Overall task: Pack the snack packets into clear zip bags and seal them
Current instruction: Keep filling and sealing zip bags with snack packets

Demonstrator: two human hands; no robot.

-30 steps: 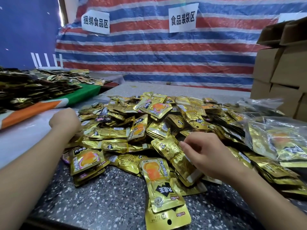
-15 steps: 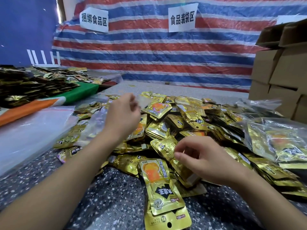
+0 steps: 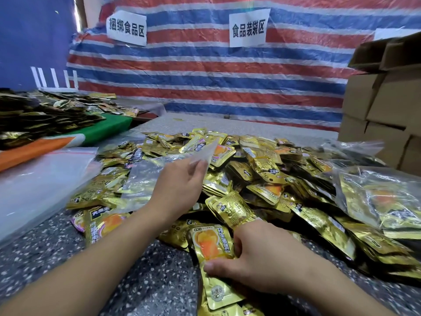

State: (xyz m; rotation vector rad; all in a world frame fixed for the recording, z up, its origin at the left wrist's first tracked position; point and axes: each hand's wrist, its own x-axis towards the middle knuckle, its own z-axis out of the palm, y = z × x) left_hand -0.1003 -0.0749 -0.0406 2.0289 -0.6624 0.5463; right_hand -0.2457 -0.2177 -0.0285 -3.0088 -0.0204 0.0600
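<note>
My left hand [image 3: 180,188] pinches an empty clear zip bag [image 3: 159,172] by its edge, held over the gold snack packet pile [image 3: 262,169] at twelve o'clock. My right hand [image 3: 255,263], at five o'clock, grips one gold packet [image 3: 211,245] with thumb pressed across it. A filled bag [image 3: 376,201] lies at three o'clock on the speckled table [image 3: 57,258].
</note>
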